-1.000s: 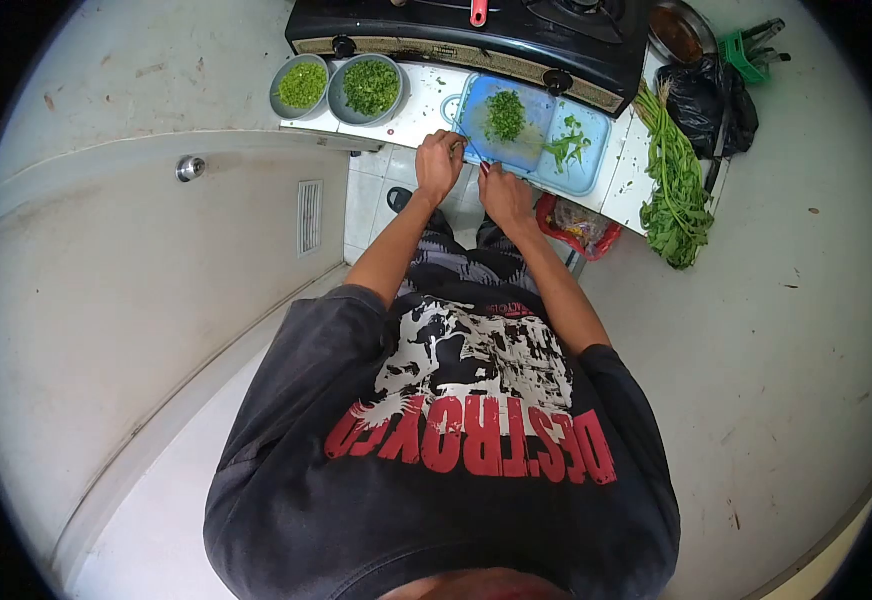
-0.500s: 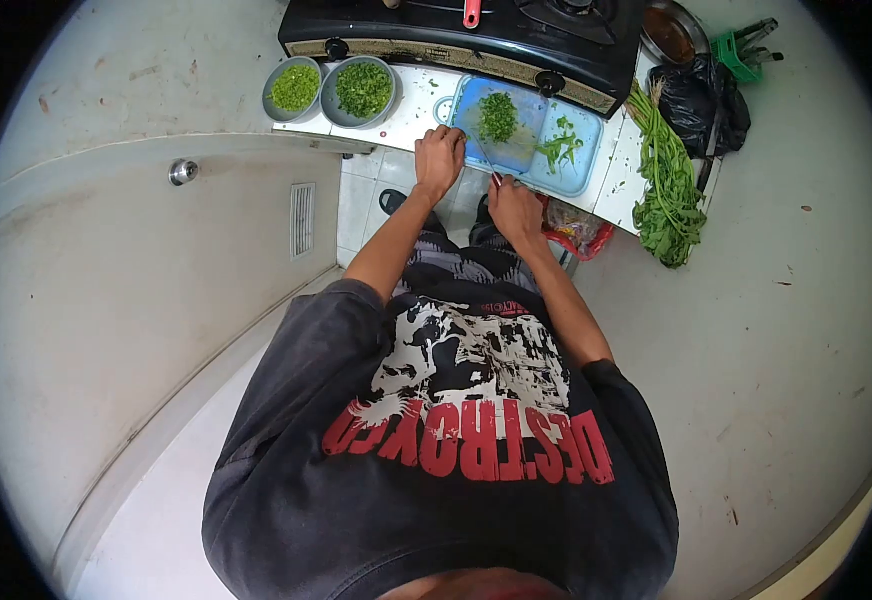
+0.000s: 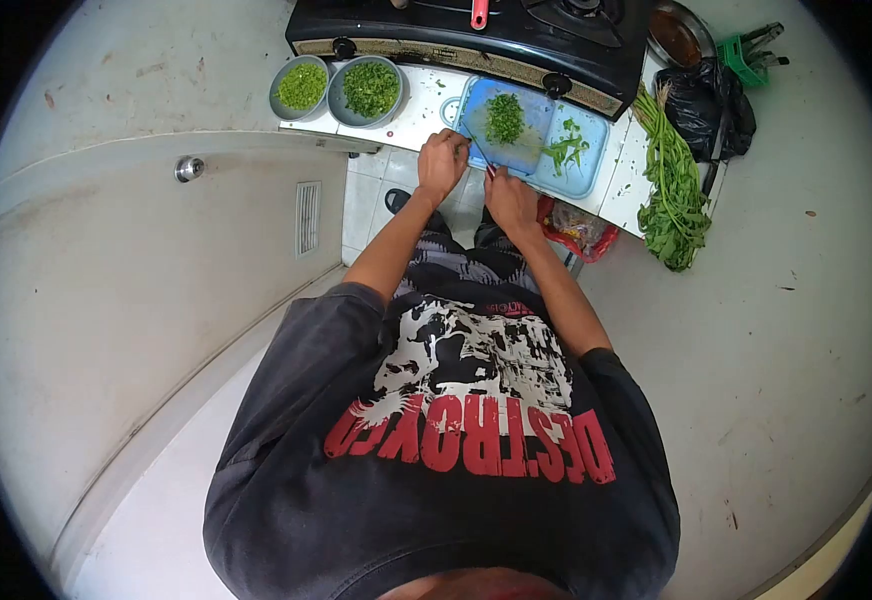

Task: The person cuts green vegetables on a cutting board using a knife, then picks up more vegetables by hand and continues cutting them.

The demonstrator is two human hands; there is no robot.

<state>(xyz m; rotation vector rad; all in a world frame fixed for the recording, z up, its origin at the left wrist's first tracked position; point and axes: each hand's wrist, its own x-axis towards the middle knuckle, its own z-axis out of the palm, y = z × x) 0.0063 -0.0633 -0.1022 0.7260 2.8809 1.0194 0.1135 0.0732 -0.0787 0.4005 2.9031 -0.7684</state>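
1. Head view, worktop: a white tiled counter (image 3: 418,112) runs along the far side, and its near edge passes just beyond the person's hands.
2. Blue cutting board (image 3: 590,168): lies flat on the counter, close against the front of the black stove (image 3: 476,35). Its near edge sits almost flush with the counter's edge.
3. Chopped greens (image 3: 504,118): a small heap on the left half of the board. A few uncut leaves (image 3: 566,150) lie on the right half, apart from the heap.
4. Left hand (image 3: 443,160): fingers curled, knuckles up, at the board's near left corner. I cannot tell whether anything is held under it.
5. Right hand (image 3: 509,195): closed around the reddish handle of a knife (image 3: 480,155). It sits just off the counter's edge, and the thin blade slants up-left over the board toward the left hand.
6. Two grey bowls of cut greens, small (image 3: 302,85) and larger (image 3: 370,88): side by side and touching at the counter's left end.
7. Bunch of long-stemmed greens (image 3: 671,190): lies right of the board, with its leaves hanging over the counter's near edge.
8. Black bag (image 3: 708,102): sits behind the bunch.
9. Standing room: a pale door with a knob (image 3: 190,167) lies close on the person's left, and there is bare floor on the right.
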